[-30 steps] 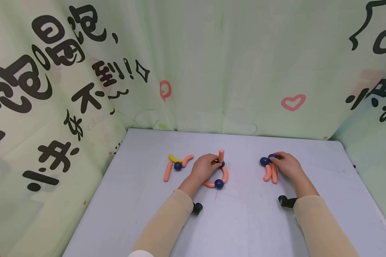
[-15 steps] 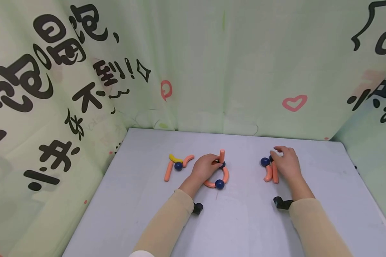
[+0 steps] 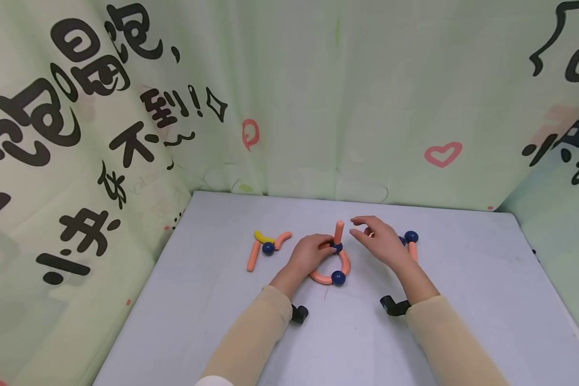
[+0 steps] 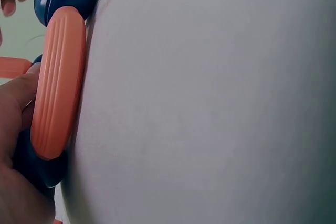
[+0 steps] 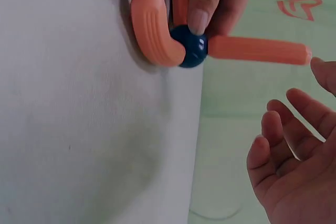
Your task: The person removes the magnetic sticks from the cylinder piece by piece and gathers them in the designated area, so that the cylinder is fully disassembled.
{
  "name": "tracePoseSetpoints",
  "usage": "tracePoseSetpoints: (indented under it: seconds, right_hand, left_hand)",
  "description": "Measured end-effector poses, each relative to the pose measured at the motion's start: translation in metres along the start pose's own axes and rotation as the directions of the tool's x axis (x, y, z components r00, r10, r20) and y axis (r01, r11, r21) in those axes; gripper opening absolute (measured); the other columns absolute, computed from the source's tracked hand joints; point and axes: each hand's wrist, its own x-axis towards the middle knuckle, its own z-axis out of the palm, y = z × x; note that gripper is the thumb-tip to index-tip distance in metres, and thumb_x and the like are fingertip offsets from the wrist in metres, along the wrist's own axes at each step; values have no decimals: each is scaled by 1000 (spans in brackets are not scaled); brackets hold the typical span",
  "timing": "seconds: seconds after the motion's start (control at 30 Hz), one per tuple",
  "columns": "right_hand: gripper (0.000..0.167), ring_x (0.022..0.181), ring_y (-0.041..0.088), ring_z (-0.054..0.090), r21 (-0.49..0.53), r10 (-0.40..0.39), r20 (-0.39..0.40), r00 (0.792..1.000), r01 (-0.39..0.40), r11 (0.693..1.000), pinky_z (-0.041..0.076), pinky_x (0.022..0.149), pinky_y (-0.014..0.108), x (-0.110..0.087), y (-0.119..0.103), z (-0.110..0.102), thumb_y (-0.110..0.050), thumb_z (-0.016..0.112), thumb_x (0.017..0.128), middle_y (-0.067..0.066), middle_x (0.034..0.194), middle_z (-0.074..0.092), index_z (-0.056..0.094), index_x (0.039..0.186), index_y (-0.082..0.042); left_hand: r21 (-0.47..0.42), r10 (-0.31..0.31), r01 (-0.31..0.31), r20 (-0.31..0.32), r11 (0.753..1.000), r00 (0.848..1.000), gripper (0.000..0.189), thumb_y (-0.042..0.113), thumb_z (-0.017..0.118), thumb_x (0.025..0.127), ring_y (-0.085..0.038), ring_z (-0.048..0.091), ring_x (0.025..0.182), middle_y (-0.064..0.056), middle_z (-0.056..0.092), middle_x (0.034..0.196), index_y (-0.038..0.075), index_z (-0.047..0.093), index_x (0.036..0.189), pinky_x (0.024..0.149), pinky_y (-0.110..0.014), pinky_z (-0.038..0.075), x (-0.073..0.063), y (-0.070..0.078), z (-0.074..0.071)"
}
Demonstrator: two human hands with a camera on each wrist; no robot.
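My left hand (image 3: 310, 253) pinches a blue ball (image 5: 190, 51) at the back of a ring of curved orange rods (image 5: 152, 30) and blue balls. From that ball a straight orange rod (image 3: 339, 232) stands upright. Another blue ball (image 3: 338, 277) sits at the ring's front; my left hand partly hides the ring's left side. My right hand (image 3: 378, 241) hovers just right of the upright rod with its fingers spread and nothing in them. In the right wrist view, its thumb is close to the rod's free end; whether they touch I cannot tell.
On the right of the table (image 3: 357, 332), partly behind my right hand, lie blue balls (image 3: 412, 236) and an orange rod (image 3: 413, 251). Further left lie a yellow curved rod (image 3: 263, 237), a blue ball (image 3: 268, 249) and orange rods (image 3: 253, 256). A printed curtain (image 3: 294, 107) hangs behind.
My right hand has let go of a blue ball in the right-hand group and moved left to the upright rod. The left hand keeps its grip; the ring has shifted slightly right.
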Motion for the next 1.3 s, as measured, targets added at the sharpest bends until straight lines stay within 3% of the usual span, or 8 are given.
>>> tracePoseSetpoints:
  seconds: [0.17,0.43,0.8,0.97,1.3]
  right_hand:
    - [51,103,25,55,50,-36,39,999,34,998,49,76,33,5,-13,13,-40,62,97,7,140,55,51,142,-19]
    - [45,109,27,58,78,-17,47,999,13,997,51,86,42,11,-15,24,-33,62,98,8,138,58,54,139,-18]
    - [34,106,28,57,75,31,51,998,-34,997,50,88,42,16,-14,31,-37,60,99,8,127,65,62,127,-18]
    - [32,110,29,59,60,34,28,999,-36,998,50,97,48,17,-13,33,-38,58,100,7,127,66,64,124,-18]
    - [32,115,31,61,59,29,24,999,-31,998,50,99,50,17,-14,33,-37,54,102,10,127,66,63,123,-16]
  left_hand:
    - [5,11,-11,-10,1000,1000,39,39,67,93,-13,58,126,9,66,129,29,65,131,106,-35,47,1,0,0]
    - [-11,-6,6,-9,1000,1000,40,39,66,94,-14,57,127,9,66,130,29,64,132,106,-36,47,0,2,0]
    - [-9,14,-14,-16,1000,1000,40,40,66,94,-14,57,128,8,65,132,29,64,133,106,-35,47,0,1,1]
    - [-7,14,-14,-23,1000,1000,40,40,66,93,-14,57,128,8,65,132,29,64,132,106,-35,47,1,0,0]
    - [8,20,-20,-21,1000,1000,40,41,66,93,-14,58,127,8,66,132,30,65,131,106,-35,47,1,-1,0]
